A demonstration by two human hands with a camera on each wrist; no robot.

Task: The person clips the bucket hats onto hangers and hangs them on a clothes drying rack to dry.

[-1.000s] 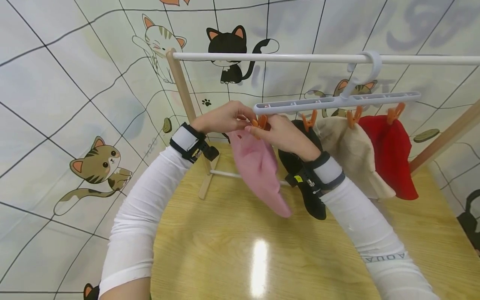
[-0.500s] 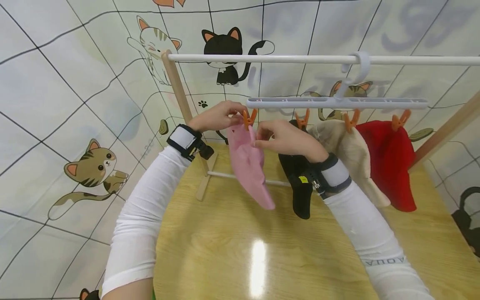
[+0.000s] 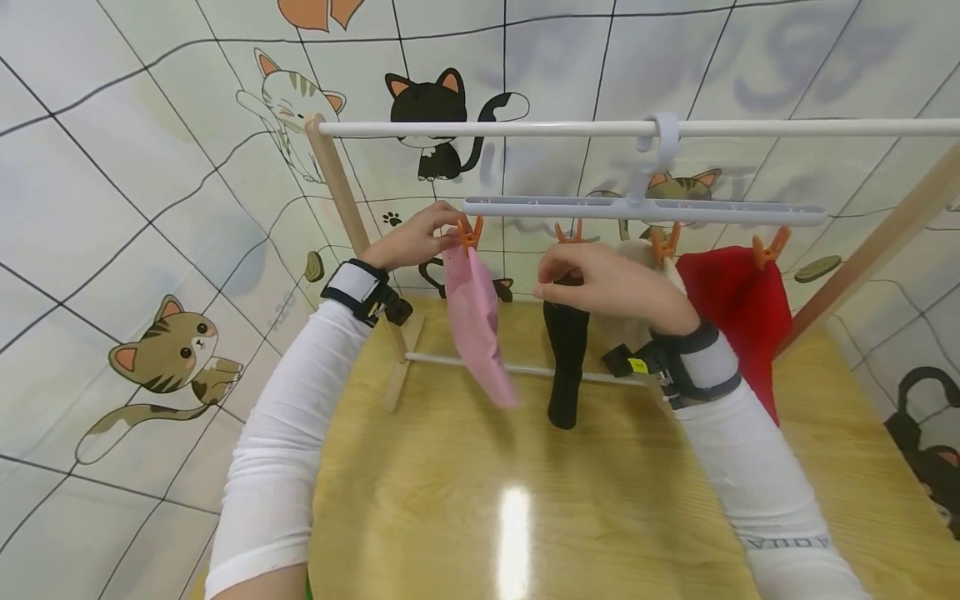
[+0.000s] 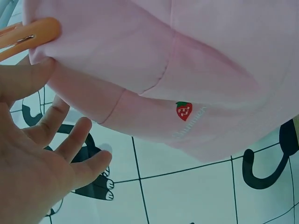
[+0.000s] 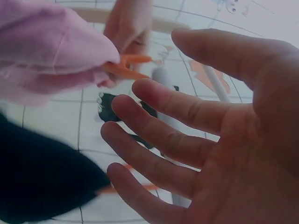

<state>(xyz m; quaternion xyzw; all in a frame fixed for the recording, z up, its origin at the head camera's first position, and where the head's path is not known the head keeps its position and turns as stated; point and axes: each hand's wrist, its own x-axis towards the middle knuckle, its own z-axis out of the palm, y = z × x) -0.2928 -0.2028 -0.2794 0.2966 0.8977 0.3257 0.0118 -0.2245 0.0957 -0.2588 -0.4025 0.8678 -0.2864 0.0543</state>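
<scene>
A pink bucket hat (image 3: 474, 321) hangs from an orange clip (image 3: 470, 233) at the left end of a pale grey hanger (image 3: 555, 208). A small strawberry emblem (image 4: 184, 111) is on the hat. My left hand (image 3: 412, 237) is beside that clip, thumb at the hat's edge and the hidden index finger apparently pinching it; the other fingers are spread. My right hand (image 3: 607, 279), holding nothing, is in front of a black hat (image 3: 566, 350), with its fingers spread in the right wrist view. A beige hat (image 3: 637, 252) is mostly hidden behind this hand.
A red hat (image 3: 731, 308) hangs at the hanger's right end. The hanger hooks over a white rod (image 3: 480, 129) between wooden posts (image 3: 337, 183). Beneath is a wooden table (image 3: 435, 500); a cat-patterned wall (image 3: 180, 200) stands behind.
My right hand has left the pink hat's clip and moved right. The left hand stays at the hat's edge. The hanger has swung level, and the hats have turned more edge-on.
</scene>
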